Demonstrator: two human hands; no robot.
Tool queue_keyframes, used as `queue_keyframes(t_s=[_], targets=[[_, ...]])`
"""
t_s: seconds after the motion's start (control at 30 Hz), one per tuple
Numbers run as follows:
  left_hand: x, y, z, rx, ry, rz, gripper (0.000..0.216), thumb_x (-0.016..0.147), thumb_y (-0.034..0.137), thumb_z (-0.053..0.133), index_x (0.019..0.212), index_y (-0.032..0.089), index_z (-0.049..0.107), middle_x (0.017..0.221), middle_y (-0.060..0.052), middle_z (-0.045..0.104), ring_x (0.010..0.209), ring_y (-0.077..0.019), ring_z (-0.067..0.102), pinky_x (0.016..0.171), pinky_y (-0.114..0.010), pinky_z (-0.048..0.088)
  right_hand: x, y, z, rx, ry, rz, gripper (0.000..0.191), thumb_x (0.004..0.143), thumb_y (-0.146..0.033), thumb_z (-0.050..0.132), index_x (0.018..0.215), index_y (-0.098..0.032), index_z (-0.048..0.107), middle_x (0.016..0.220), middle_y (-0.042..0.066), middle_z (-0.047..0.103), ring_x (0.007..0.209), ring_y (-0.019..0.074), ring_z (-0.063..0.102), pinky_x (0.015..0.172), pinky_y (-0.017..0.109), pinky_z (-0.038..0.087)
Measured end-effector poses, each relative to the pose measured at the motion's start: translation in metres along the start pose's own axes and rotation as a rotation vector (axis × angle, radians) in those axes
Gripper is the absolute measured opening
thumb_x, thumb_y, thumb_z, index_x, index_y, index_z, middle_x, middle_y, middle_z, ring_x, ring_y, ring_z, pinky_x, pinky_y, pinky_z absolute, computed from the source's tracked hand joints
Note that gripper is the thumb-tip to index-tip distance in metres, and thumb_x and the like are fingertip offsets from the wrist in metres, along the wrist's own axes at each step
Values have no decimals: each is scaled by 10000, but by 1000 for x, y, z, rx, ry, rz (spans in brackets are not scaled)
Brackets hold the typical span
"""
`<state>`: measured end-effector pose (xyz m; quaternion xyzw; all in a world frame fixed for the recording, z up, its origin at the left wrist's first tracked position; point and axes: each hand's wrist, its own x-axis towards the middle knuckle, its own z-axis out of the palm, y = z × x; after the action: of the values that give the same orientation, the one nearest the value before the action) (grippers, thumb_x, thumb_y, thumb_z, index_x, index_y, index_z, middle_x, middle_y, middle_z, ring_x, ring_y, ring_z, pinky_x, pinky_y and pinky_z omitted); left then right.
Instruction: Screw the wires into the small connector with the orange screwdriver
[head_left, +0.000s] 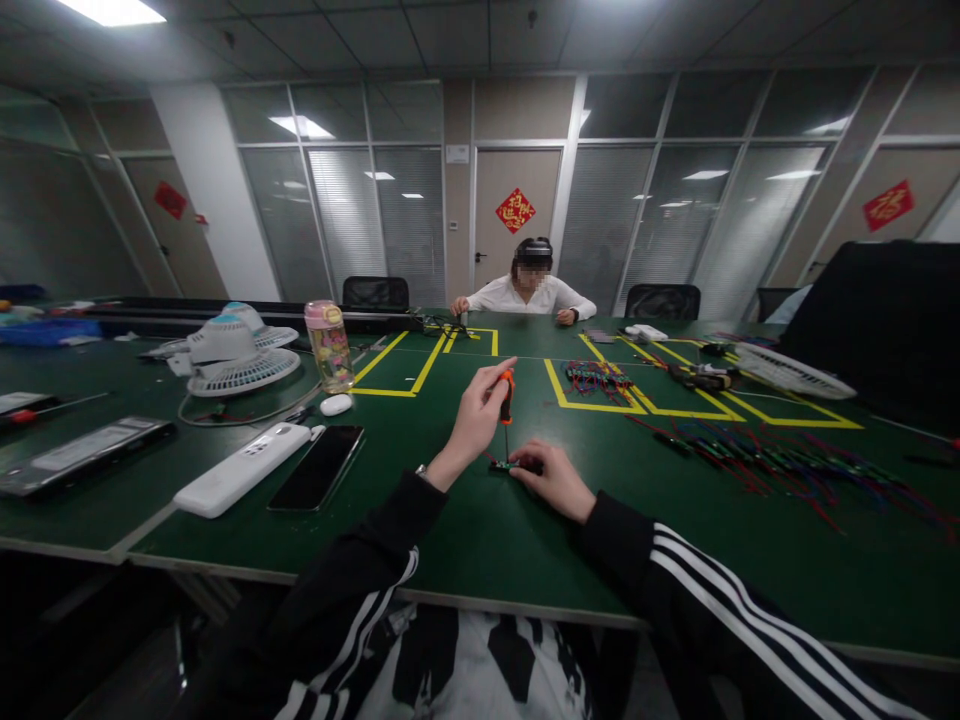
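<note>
My left hand (480,410) is closed around the orange and black handle of a screwdriver (507,398), which stands upright with its thin shaft pointing down. The shaft's tip meets a small green circuit board (501,466) lying on the table. From the right, my right hand (551,475) pinches the board's edge between thumb and fingers. A dark part of the board or its wiring shows under those fingers, too small to make out.
The green table (450,540) carries a phone (319,470), a white power strip (244,468), a bottle (328,345) and a white fan (240,355) on the left. Wired boards (795,460) lie to the right, with more inside yellow tape. A person (532,285) sits opposite.
</note>
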<state>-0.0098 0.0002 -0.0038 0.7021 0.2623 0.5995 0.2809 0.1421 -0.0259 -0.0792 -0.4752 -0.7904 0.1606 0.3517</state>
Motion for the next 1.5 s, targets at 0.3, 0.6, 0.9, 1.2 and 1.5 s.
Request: queue_keyframes(t_s=[0.3, 0.6, 0.9, 1.2, 1.5], targets=[[-1, 1, 4, 24, -2, 6, 335, 885, 277, 444, 1198, 235, 555, 1053, -58, 579, 911, -135, 576, 803, -258, 469, -1, -3, 0, 6, 4, 22, 127, 744, -181, 620, 857, -168, 677, 725, 9, 557, 648, 129, 530, 618, 246, 418], [1, 4, 1, 27, 3, 6, 300, 862, 278, 489, 1133, 217, 602, 1051, -60, 588, 928, -144, 574, 807, -254, 469, 0, -4, 0, -3, 6, 6, 105, 743, -203, 633, 831, -167, 677, 739, 17, 565, 663, 136, 526, 617, 246, 414], [1, 5, 1, 53, 9, 4, 284, 858, 271, 496, 1111, 211, 610, 1029, -60, 573, 902, -138, 568, 806, -258, 469, 0, -3, 0, 23, 4, 14, 104, 741, -195, 629, 830, -170, 679, 742, 15, 559, 667, 134, 527, 620, 243, 415], [3, 2, -2, 39, 2, -2, 297, 854, 285, 500, 1122, 221, 610, 1037, -58, 569, 899, -139, 567, 800, -256, 471, 0, -2, 1, 24, 5, 8, 116, 737, -173, 622, 837, -165, 679, 750, 17, 558, 668, 131, 526, 622, 240, 411], [4, 3, -3, 12, -34, -2, 303, 853, 286, 501, 1126, 216, 613, 1030, -57, 580, 894, -136, 570, 801, -254, 459, -1, -4, -1, 16, -9, 20, 137, 735, -159, 609, 851, -153, 681, 757, 24, 558, 680, 133, 528, 632, 242, 410]])
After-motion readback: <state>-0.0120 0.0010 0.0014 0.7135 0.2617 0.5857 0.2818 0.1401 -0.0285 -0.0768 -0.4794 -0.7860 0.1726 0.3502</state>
